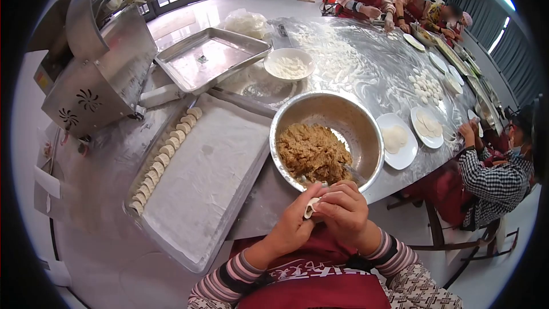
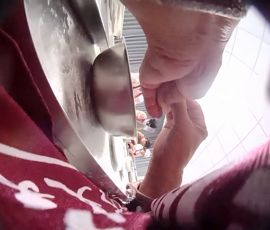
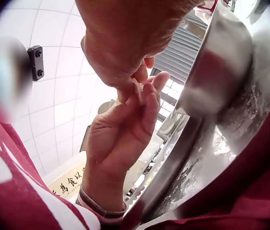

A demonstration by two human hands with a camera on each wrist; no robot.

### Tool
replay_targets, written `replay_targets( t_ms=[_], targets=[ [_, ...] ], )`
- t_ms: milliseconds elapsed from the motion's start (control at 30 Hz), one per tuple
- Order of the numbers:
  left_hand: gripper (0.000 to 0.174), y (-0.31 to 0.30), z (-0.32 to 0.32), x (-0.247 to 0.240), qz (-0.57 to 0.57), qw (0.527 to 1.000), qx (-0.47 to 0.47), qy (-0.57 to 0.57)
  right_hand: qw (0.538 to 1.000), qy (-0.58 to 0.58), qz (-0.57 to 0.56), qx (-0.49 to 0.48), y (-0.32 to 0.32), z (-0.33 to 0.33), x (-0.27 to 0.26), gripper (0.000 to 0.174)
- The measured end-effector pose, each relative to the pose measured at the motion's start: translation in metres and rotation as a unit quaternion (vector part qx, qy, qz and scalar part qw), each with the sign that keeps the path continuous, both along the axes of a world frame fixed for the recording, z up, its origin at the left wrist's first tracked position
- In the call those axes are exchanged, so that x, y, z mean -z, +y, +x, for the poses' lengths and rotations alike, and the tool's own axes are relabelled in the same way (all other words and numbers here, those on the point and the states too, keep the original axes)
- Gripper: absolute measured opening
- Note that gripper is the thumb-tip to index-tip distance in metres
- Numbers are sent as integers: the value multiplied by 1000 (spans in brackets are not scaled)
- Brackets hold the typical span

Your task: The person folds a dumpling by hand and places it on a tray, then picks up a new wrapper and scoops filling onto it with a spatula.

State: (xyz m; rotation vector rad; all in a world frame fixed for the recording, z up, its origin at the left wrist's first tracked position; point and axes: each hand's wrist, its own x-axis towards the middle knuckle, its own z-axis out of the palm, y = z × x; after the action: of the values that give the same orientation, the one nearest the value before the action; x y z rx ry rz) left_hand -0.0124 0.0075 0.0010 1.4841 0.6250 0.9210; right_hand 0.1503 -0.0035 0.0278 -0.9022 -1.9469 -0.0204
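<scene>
Both hands meet at the near rim of a steel bowl [image 1: 374, 163], in front of the apron. Between them is a small dumpling [image 1: 310, 208] with pale dough, its side facing the head camera still gaping. The left hand [image 1: 290, 224] holds it from the left, thumb and fingers round it. From the other side the right hand [image 1: 346, 212] pinches its edge. In the right wrist view a bit of the dough [image 3: 139, 91] shows between the fingertips; in the left wrist view the fingers hide it. Brown minced filling [image 1: 311, 151] heaps in the bowl, with a metal utensil [image 1: 355, 175] stuck in.
Left of the bowl lies a lined tray [image 1: 200, 160] with a row of folded dumplings [image 1: 162, 160]. Behind are an empty metal tray [image 1: 211, 54], a flour bowl [image 1: 289, 64] and a steel machine [image 1: 94, 80]. Plates of wrappers [image 1: 394, 139] stand right; other people work around the table.
</scene>
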Motion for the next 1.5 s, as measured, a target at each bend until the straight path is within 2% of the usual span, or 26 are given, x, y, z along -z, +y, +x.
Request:
replay_targets(
  t_ms=[67,167,300,367,433,567,700,767,867,900,967,1033,1067,1167,1200,1267,1367,1500],
  targets=[
    [55,6,-5,-1,27,997,59,34,1000,9,4,-17,0,1,-1,26],
    [56,11,-7,-2,82,992,73,54,1000,3,-23,-12,-3,1,-6,26],
    [55,13,-7,-10,72,990,110,57,1000,16,1,-3,-5,0,-5,28],
    [56,7,-1,-18,-102,990,90,-26,999,31,12,10,-6,0,-4,28],
    [57,1,2,-8,-76,995,67,-11,997,60,1,49,-4,0,-3,27],
    [60,-7,7,4,-52,998,15,-14,996,66,-8,57,-2,-3,-1,27],
    [60,-9,8,2,-7,1000,-27,9,999,37,0,21,1,-4,-3,26],
    [59,-8,7,3,54,997,-36,44,999,32,0,-4,1,-4,-3,25],
    [58,-5,7,3,51,998,-35,16,999,23,7,-34,1,-1,0,21],
    [58,-5,7,3,51,998,-37,14,999,40,-10,-32,0,1,1,23],
    [51,-4,5,3,-61,997,-8,-41,998,54,-27,-29,0,1,-1,25],
    [44,-5,3,5,-72,996,6,-53,990,68,-122,-2,-1,-1,-7,34],
    [38,-5,2,7,-81,995,20,-63,990,67,-123,-3,1,-1,-13,34],
    [28,-3,-2,13,-64,997,46,-25,960,34,-238,-144,14,3,-24,43],
    [28,-4,-1,12,-65,997,46,-25,960,33,-239,-144,17,4,-21,43],
    [21,-5,1,9,-100,992,36,-64,946,73,-239,-206,21,4,-16,32],
    [18,-4,-1,14,-128,987,46,-81,938,109,-260,-200,19,-1,-16,22],
    [19,-5,-1,13,-139,986,38,-84,946,101,-252,-179,18,-6,-16,14]
  ],
)
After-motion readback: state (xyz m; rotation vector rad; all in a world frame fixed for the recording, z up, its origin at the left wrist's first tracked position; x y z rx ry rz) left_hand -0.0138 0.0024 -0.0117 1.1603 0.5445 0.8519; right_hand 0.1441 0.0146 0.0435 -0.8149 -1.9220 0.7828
